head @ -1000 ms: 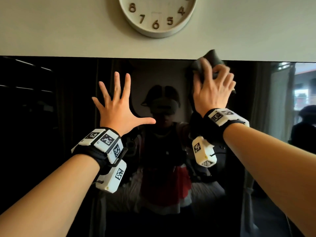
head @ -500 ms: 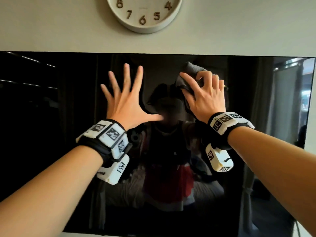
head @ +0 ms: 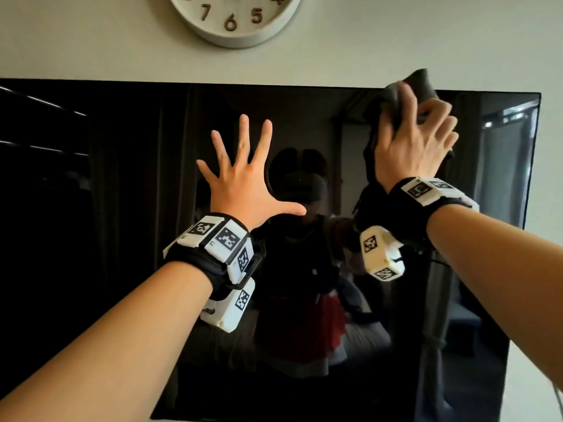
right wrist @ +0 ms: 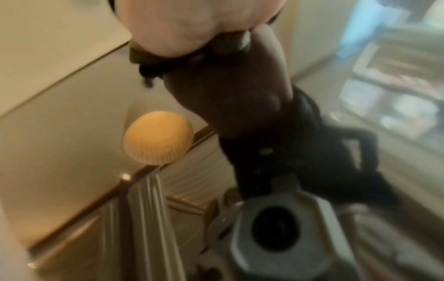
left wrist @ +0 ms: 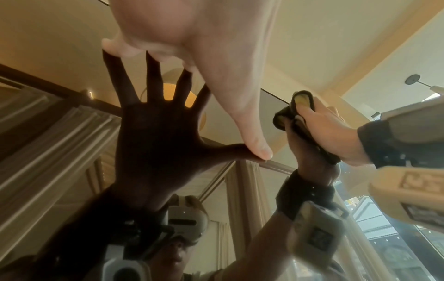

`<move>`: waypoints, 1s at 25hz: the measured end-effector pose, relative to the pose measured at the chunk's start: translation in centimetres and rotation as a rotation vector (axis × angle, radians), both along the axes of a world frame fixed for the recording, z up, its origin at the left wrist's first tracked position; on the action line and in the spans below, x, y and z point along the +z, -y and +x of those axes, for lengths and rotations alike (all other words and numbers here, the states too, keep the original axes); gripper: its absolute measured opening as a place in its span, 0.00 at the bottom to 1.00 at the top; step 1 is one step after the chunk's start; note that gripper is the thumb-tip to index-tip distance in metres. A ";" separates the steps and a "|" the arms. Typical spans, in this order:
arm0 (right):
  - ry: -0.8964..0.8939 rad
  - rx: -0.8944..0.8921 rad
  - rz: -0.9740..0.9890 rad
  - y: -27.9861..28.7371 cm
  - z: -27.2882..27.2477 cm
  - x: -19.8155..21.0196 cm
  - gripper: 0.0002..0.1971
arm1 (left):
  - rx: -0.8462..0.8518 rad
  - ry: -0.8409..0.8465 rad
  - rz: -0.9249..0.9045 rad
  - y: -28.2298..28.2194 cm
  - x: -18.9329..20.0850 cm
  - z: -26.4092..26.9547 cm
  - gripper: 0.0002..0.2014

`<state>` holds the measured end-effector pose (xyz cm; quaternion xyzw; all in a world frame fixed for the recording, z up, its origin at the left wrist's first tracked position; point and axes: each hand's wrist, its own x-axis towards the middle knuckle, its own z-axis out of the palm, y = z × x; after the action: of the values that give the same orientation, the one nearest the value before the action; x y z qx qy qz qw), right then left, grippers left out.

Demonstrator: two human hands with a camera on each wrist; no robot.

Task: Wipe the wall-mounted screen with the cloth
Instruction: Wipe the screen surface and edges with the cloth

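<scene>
dim head view, glossy screen [head: 122, 208] mirroring window light at right; right wrist view heavily motion-blurred, warm-tinted.

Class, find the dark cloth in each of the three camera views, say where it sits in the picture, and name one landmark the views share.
Head: the cloth is at upper right, bunched under the right hand at the screen's top edge.
Left wrist: the cloth is right of centre, gripped by the right hand.
Right wrist: only a blurred dark strip of cloth shows, near top centre under the palm.
Shared landmark: the screen's top edge.
</scene>
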<state>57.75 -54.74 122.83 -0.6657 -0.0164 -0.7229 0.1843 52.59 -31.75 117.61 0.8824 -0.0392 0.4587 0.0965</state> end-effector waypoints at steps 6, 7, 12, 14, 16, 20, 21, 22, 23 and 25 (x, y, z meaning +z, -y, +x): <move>-0.015 -0.031 -0.184 0.6 0.3 -0.8 0.22 | -0.007 0.034 0.009 -0.1 -0.2 0.4 0.72; -0.012 0.012 0.012 0.7 0.2 -0.5 0.22 | -0.005 0.042 0.010 -0.3 -0.4 0.4 0.72; -0.057 -0.085 -0.362 0.9 0.2 -3.3 0.22 | -0.012 0.049 0.019 -0.2 -0.4 0.4 0.71; -0.059 -0.051 -0.061 3.9 0.0 -1.1 0.22 | -0.004 0.033 0.027 -0.1 -0.3 0.2 0.71; -0.053 -0.022 0.175 5.4 0.0 -0.5 0.23 | 0.000 0.000 0.016 -0.1 -0.1 -0.3 0.72; -0.057 -0.090 -0.394 5.6 0.1 -3.7 0.22 | -0.044 -0.002 -0.044 3.3 0.2 -1.2 0.72; -0.063 -0.089 -0.377 6.8 -0.2 -2.8 0.22 | -0.058 0.017 -0.013 5.1 0.3 -1.3 0.72; -0.063 -0.068 -0.234 8.1 -0.2 -1.6 0.21 | -0.072 0.031 0.025 7.0 0.3 -1.2 0.72; -0.056 -0.030 -0.066 8.8 -0.2 -0.6 0.21 | -0.086 0.037 0.051 8.8 0.4 -0.9 0.72; -0.065 0.000 0.052 10.1 0.0 -0.6 0.21 | -0.095 0.032 0.043 11.9 0.7 -0.3 0.72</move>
<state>57.78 -64.82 122.24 -0.6838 0.0085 -0.7011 0.2019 52.31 -43.65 118.31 0.8739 -0.0926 0.4669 0.0985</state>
